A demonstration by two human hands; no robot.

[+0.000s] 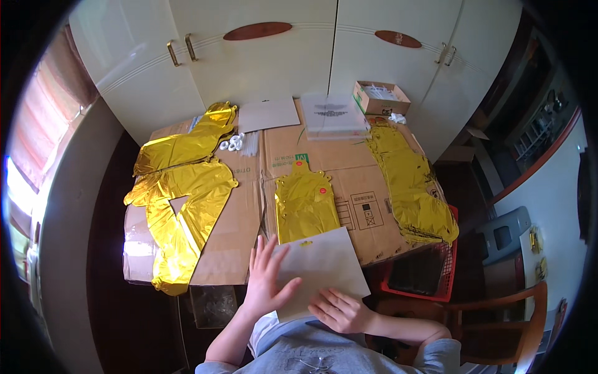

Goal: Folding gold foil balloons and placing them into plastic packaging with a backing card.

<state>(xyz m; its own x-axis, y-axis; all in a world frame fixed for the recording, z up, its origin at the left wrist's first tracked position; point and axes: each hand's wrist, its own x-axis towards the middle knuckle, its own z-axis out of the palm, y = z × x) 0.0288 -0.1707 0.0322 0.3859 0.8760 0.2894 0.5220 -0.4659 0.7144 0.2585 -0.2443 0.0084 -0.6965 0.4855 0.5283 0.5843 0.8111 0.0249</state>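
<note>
A white card point(333, 254) with a small hang hole near its top lies at the table's near edge, in front of my body. Over its left side is my left hand point(269, 280), fingers spread and thumb apart. My right hand point(342, 310) rests on the card's lower right part, its fingers lying slightly bent on the surface. Beyond the card a folded gold foil balloon point(305, 202) lies flat, with two red round stickers on it. The card covers the balloon's near end.
Cardboard point(240, 218) covers the table. More gold foil balloons lie left point(187, 215) and right point(405, 187). Behind are white ribbon rolls point(233, 143), white straws point(250, 144), white cards point(268, 115), a stack of clear bags point(336, 118) and a small box point(381, 98). A red crate point(450, 274) and wooden chair point(529, 324) stand right.
</note>
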